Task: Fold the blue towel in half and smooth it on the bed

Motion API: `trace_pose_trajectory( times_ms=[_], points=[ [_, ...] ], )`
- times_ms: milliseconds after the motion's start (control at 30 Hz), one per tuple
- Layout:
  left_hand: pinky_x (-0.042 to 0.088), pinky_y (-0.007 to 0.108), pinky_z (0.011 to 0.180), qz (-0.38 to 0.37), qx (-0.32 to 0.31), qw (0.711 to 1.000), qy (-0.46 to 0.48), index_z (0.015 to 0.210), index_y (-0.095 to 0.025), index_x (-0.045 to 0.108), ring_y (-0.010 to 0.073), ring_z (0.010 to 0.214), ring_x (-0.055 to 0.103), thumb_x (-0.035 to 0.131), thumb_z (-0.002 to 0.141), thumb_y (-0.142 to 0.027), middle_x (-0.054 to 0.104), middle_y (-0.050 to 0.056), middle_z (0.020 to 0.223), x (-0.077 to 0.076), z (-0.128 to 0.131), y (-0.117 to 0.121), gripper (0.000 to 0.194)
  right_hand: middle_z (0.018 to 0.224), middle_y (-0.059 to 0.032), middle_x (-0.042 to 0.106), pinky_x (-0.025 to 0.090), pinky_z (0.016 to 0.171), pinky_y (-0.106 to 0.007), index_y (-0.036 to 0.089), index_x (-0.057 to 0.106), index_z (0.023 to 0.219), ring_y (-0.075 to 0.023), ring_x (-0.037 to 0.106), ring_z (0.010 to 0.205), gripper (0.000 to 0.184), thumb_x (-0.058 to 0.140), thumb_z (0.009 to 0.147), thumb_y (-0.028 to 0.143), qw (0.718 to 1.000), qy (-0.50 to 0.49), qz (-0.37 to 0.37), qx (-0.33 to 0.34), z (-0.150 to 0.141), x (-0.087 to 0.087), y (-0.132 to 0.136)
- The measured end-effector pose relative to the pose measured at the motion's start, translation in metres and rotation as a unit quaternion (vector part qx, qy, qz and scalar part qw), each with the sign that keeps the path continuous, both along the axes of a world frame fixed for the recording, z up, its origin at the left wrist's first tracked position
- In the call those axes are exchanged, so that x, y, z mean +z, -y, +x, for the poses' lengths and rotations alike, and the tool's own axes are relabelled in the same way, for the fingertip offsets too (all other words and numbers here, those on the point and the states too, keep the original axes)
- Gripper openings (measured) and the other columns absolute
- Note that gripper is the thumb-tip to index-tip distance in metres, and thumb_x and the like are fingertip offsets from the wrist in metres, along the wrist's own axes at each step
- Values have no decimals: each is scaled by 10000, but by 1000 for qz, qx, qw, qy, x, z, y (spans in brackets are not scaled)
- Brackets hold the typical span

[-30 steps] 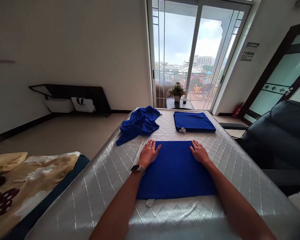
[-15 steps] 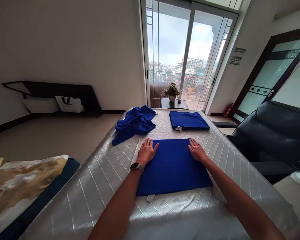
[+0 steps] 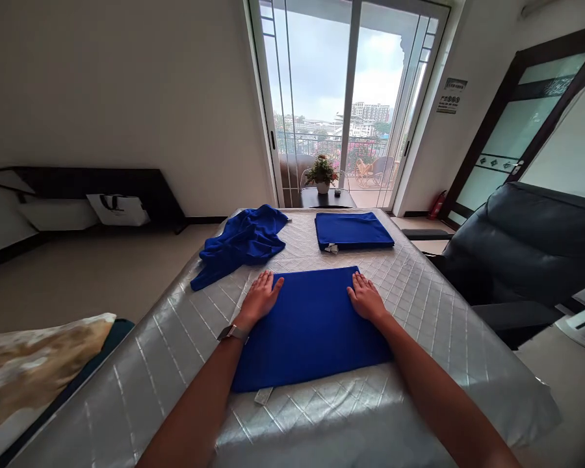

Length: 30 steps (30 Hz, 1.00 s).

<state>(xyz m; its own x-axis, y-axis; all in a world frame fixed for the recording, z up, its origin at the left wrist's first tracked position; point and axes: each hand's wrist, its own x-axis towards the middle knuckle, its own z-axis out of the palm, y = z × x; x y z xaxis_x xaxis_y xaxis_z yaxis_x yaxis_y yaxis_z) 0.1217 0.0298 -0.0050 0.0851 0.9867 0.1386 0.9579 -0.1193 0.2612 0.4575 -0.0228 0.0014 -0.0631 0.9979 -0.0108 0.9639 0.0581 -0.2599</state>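
A flat blue folded cloth (image 3: 312, 331) lies on the silver quilted mattress (image 3: 170, 344) right in front of me, a white tag showing at its near edge. My left hand (image 3: 260, 299) rests flat over its far left corner, fingers stretched out and a watch on the wrist. On the far right corner lies my right hand (image 3: 368, 297), also flat with fingers extended. Beyond, to the right, is a neat stack of folded blue cloths (image 3: 353, 229) with tags at its near corner. A crumpled blue cloth (image 3: 246, 240) lies loosely at the far left.
A black armchair (image 3: 541, 247) stands to the right of the mattress. Past its far end, a small dark table (image 3: 326, 200) holds a potted plant (image 3: 322, 174) before the sliding glass door. Patterned bedding (image 3: 43, 364) is at lower left, and a white bag (image 3: 117, 209) near the left wall.
The camera view has shifted a little, so everything sits further left. Both hands stay flat on the far corners of the folded cloth.
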Motion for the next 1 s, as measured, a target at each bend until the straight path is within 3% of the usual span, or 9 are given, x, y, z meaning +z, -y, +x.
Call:
trace_pose_trajectory(
  times_ms=[67,133,233,333,433,533,700,1000],
  points=[
    [209,471,1258,32,1,999,-3,1556,-32,359,291,1554,235,192,1041,-581,306,213,1649,6,7,4,770,1698,-92,159,73,1265,-369,56,207,1625,-198,109,1573,689,184,1055,442,1000,-8,0,2,0,0,0],
    [219,466,1257,50,-36,998,-4,1552,-47,372,279,1550,252,196,1044,-581,335,207,1638,11,26,13,757,1697,-98,166,74,1265,-377,53,208,1624,-206,113,1573,688,189,1054,438,1000,-14,2,2,-1,-1,-1],
    [253,420,1253,29,-149,988,1,1549,-70,386,242,1539,284,202,1049,-587,370,179,1629,13,76,32,743,1695,-106,175,75,1265,-383,47,213,1621,-215,119,1572,686,193,1054,433,1000,-16,8,1,-2,-2,-2],
    [260,455,1254,35,-231,972,-1,1555,-128,396,242,1537,289,215,1056,-569,371,159,1631,11,138,47,690,1691,-120,190,89,1265,-393,37,223,1617,-225,133,1570,682,194,1055,422,1000,-14,17,7,0,-5,-2],
    [254,468,1258,33,-245,969,3,1558,-120,393,248,1541,275,166,1062,-546,369,165,1630,9,188,52,693,1695,-125,176,89,1263,-388,38,212,1620,-225,113,1573,656,209,1050,364,999,0,21,25,3,-7,-1],
    [243,466,1264,19,-218,976,3,1551,-83,400,261,1537,285,109,1057,-545,375,178,1622,8,210,48,736,1702,-117,148,85,1260,-374,69,203,1629,-214,90,1575,638,239,1038,306,999,9,19,33,5,-8,0],
    [232,470,1267,22,-169,985,-12,1565,-113,388,262,1539,282,118,1051,-550,378,153,1624,4,188,42,726,1692,-121,187,96,1260,-381,62,231,1622,-214,120,1572,646,199,1048,357,1000,-6,18,22,3,-3,1],
    [220,473,1265,14,-76,996,-50,1580,-149,364,263,1543,270,198,1034,-608,339,144,1644,-1,70,53,733,1694,-93,181,77,1263,-370,56,223,1622,-201,123,1571,675,172,1047,405,1000,-10,8,7,1,-4,-1]
  ],
)
